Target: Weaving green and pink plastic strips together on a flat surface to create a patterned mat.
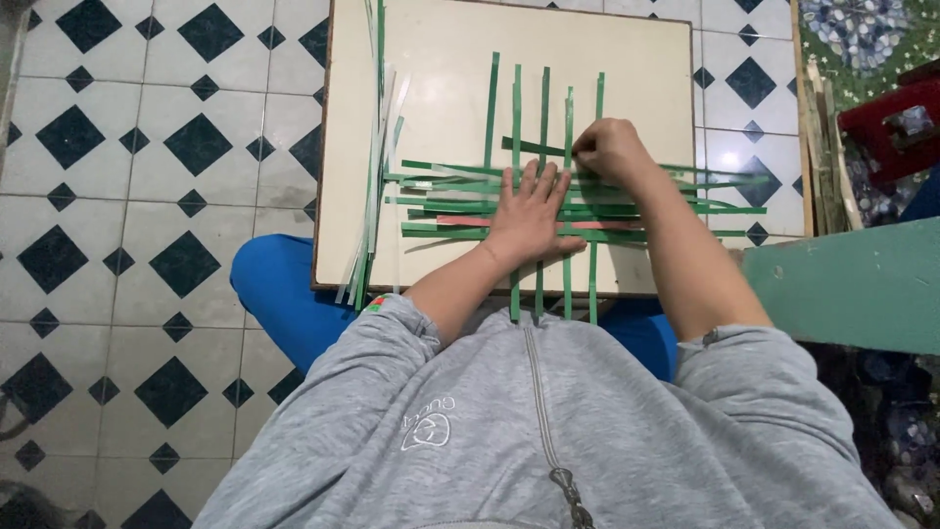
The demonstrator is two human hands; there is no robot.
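A mat of green strips (460, 196) lies woven on a cream board (441, 88) across my lap. Several vertical green strips (543, 108) cross several horizontal ones, and one pink strip (460, 221) runs among them. My left hand (529, 216) presses flat on the weave, fingers spread. My right hand (609, 149) pinches the right end of a short horizontal green strip (534, 147) at the top of the weave, where it crosses the vertical strips.
A bundle of loose green and white strips (377, 147) lies along the board's left edge. Black-and-white tiled floor (147, 196) surrounds the board. A green wooden surface (852, 284) is at the right, with a red object (886, 127) behind it.
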